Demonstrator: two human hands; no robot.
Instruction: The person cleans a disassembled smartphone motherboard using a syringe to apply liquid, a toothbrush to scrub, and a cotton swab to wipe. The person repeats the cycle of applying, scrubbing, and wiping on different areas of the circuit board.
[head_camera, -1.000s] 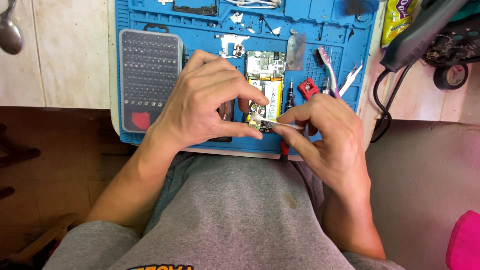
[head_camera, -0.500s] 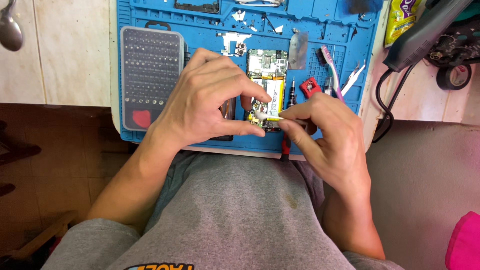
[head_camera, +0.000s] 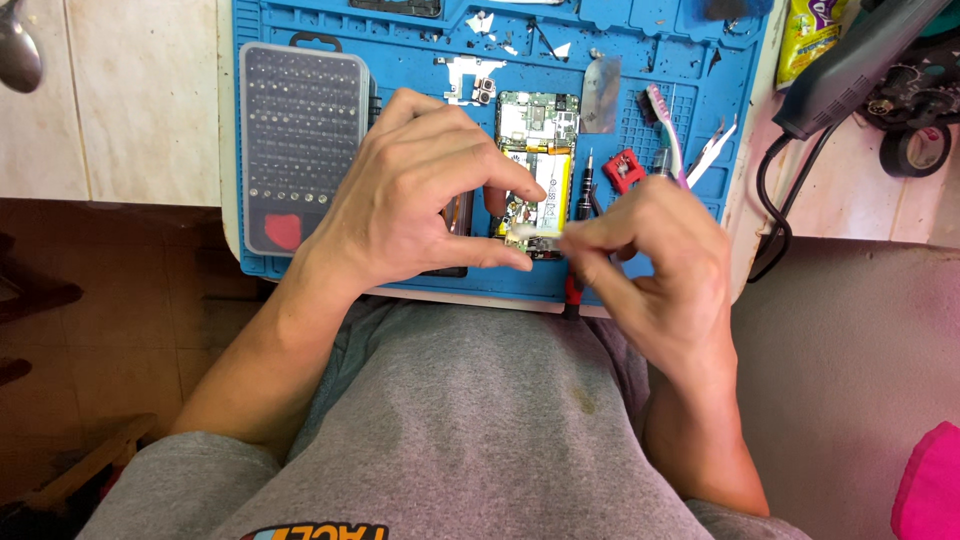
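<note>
An opened phone (head_camera: 537, 160) lies face down on a blue work mat (head_camera: 690, 60) at the near edge of the tabletop (head_camera: 140, 100), its circuit board and battery showing. The left hand (head_camera: 415, 200) arches over the phone's lower left side, with thumb and forefinger spread apart and their tips resting at the phone's lower end. The right hand (head_camera: 655, 255) comes in from the right, its fingers pinched together on a cotton swab (head_camera: 532, 236), whose white tip touches the bottom of the phone's board. A clear case of screwdriver bits (head_camera: 303, 140) sits on the mat to the left of the left hand. To the right of the phone lie a small screwdriver (head_camera: 584, 190), a toothbrush (head_camera: 665, 120) and tweezers (head_camera: 712, 150).
</note>
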